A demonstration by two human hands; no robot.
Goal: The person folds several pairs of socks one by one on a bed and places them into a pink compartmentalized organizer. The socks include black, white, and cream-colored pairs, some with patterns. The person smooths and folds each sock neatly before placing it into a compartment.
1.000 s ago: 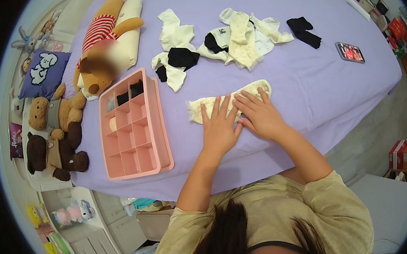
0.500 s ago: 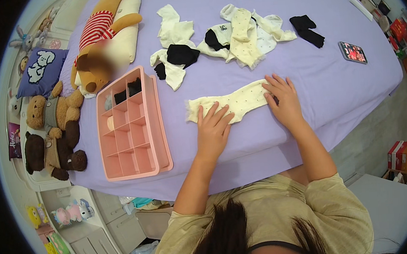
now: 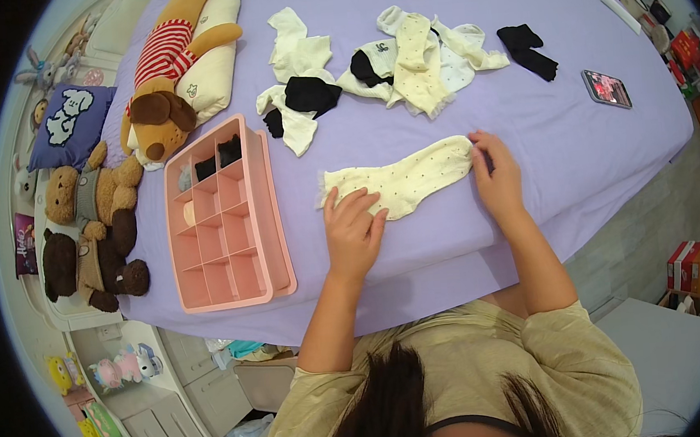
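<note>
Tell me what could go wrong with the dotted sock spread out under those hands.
The thin frill beside the left hand might bunch or fold under if a finger drags it. The dotted cream sock, with the right hand at its other end, could wrinkle if the hands pull unevenly. A similar dotted sock overlaps other socks farther back, so lifting it could drag them along.

Lavender-covered bed [image 3: 584, 163]; white drawers [image 3: 155, 431] lower left; greyish floor [image 3: 649, 207], perhaps wood-look.
</note>
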